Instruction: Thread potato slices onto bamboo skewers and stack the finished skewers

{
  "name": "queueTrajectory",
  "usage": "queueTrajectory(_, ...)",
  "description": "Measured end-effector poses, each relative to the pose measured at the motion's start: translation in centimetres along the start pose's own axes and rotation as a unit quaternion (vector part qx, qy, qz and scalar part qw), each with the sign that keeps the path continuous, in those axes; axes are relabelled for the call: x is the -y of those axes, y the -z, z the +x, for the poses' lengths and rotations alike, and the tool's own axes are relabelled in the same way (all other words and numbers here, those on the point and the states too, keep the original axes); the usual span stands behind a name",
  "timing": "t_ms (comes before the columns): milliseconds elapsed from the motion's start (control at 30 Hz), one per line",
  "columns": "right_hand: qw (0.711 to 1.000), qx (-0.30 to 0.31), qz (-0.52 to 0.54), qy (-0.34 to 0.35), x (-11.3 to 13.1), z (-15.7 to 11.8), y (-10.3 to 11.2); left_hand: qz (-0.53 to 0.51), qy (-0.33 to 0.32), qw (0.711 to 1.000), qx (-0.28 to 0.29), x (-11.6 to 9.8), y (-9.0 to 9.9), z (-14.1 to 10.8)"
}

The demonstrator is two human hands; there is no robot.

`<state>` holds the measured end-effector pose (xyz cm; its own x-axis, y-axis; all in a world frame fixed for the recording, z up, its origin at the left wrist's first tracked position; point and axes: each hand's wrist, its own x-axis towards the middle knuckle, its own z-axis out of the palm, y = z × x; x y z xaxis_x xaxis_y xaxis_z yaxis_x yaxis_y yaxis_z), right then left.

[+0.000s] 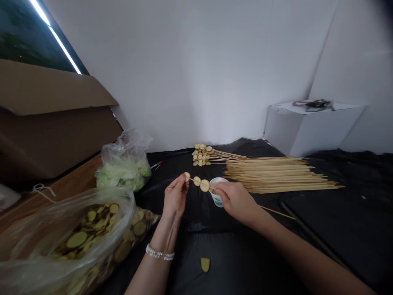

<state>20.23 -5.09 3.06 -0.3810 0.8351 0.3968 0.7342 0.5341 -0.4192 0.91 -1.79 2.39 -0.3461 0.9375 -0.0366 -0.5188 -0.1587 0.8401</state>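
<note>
Three slices (205, 185), one skewer (278, 212)
Left grip (176, 195) pinches the end slice (186, 176), right grip (241, 203) grasps the skewer; straight, central piercing should limit splitting.

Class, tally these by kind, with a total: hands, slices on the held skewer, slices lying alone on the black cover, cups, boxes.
Left hand and right hand: 2
Skewered slices: 3
Lone slice: 1
Cup: 1
Brown box and white box: 2
Total: 9

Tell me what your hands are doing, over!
Left hand holding a slice at the stick's tip. Right hand gripping the stick, two slices between hands. White cup beside right fingers, partly hidden. Over.
</note>
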Motion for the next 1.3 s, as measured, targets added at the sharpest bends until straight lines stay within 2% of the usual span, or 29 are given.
queueTrajectory(100, 1.000, 0.016, 0.020, -0.003, -0.1, 0.1, -0.1, 0.006, -0.003, 1.000, 0.005, 0.0, 0.0, -0.1)
queueTrajectory(333, 0.999, -0.029, -0.018, 0.004, 0.1, -0.1, -0.2, -0.001, 0.008, 1.000, -0.001, 0.1, -0.1, 0.0)
queueTrajectory(600, 0.998, 0.008, 0.060, -0.013, -0.3, 0.2, 0.0, -0.006, 0.016, 1.000, 0.014, 0.0, -0.2, -0.2)
queueTrajectory(867, 1.000, 0.006, 0.017, -0.011, 0.1, 0.1, -0.5, -0.019, 0.034, 0.999, 0.037, -0.3, -0.6, -0.8)
queueTrajectory(1133, 1.000, 0.015, -0.007, -0.006, 0.3, 0.0, -0.2, -0.040, 0.026, 0.999, -0.011, -1.0, -0.3, -0.3)
queueTrajectory(1300, 1.000, -0.016, -0.017, 0.020, 0.4, -0.2, -0.5, -0.036, 0.043, 0.998, -0.016, -1.2, -0.2, -0.4)
